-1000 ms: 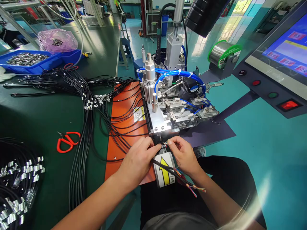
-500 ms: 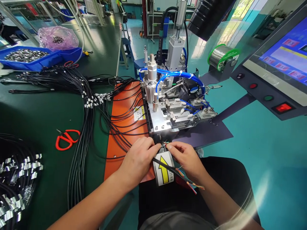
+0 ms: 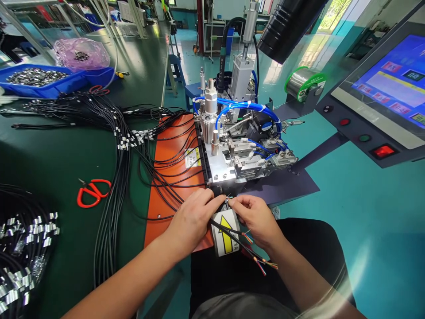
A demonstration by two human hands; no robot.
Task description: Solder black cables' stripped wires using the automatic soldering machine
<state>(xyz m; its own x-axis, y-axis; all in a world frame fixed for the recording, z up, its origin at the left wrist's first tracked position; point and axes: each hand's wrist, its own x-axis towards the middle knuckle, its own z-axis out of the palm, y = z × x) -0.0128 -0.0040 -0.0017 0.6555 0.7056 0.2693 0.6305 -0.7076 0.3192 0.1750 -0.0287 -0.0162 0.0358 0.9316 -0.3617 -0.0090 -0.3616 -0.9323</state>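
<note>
My left hand [image 3: 194,217] is closed around black cables [image 3: 229,228]; their stripped ends, with thin coloured wires [image 3: 260,261] fanned out, stick out to the right below my fingers. Its thumb and index finger reach the front edge of the soldering machine [image 3: 229,146]. Opposite, my right hand [image 3: 255,219] pinches with thumb and index finger at a small metal connector [image 3: 227,201] in the feed slot, where fine wire ends show. My fingertips partly hide the connector and the wire there. Just below is a white guide plate with a yellow arrow [image 3: 226,235].
Bundled black cables [image 3: 114,199] lie across the green bench and orange plate [image 3: 169,155]. Red-handled scissors [image 3: 94,193] rest at left. Behind stands a blue tray [image 3: 40,84] of metal parts. To the right are a solder wire spool [image 3: 303,84] and a control screen [image 3: 395,84].
My hands stay at the slot, with the left thumb and index finger pushed slightly further right over the connector. The dangling stripped cable ends have shifted a little. The head view has turned slightly.
</note>
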